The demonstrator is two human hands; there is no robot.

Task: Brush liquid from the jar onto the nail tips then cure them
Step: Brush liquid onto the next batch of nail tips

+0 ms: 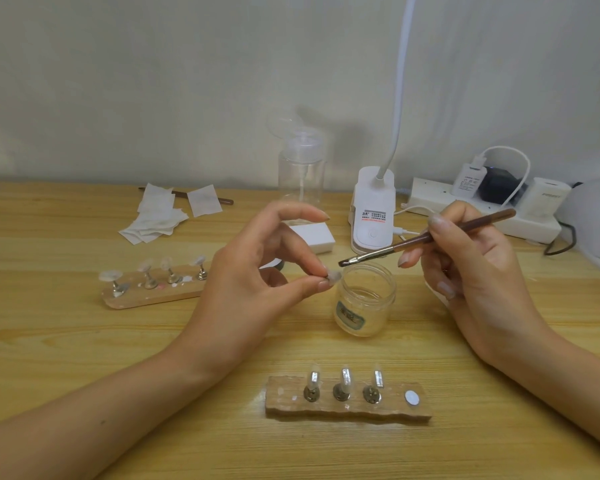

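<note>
Left hand (pixel 257 271): pinches nail tip (pixel 333 276) above jar (pixel 366 299)
Right hand (pixel 471 268): grips brush (pixel 426 237)
Desk (pixel 66 341): 2 holders

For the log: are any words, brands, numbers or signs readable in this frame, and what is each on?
Nothing can be read with certainty.
jar: teal-framed label, print blurred, unreadable.
lamp base: sticker with black and red lines, too small to read.
charger: grey print, too small to read.
white adapter: faint grey word, blurred.
</note>
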